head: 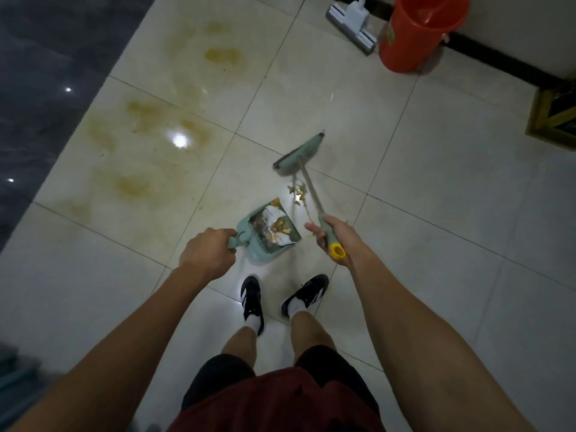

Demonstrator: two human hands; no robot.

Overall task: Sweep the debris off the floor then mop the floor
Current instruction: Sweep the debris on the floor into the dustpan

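A pale green dustpan (256,244) sits on the tiled floor just ahead of my feet, holding scraps of paper and yellowish debris. My left hand (207,251) grips its handle. My right hand (335,236) grips the yellow-tipped end of a broom handle. The green broom head (298,154) rests on the floor farther out. Between broom head and dustpan lies a small heap of loose debris (297,192). Brownish-yellow stains (146,145) spread over the tiles to the left.
An orange bucket (417,32) stands at the back right beside a flat white mop head (350,24), near a wall with dark skirting. A wooden-framed object (553,116) sits at the right edge. A dark glossy surface (37,88) borders the floor on the left.
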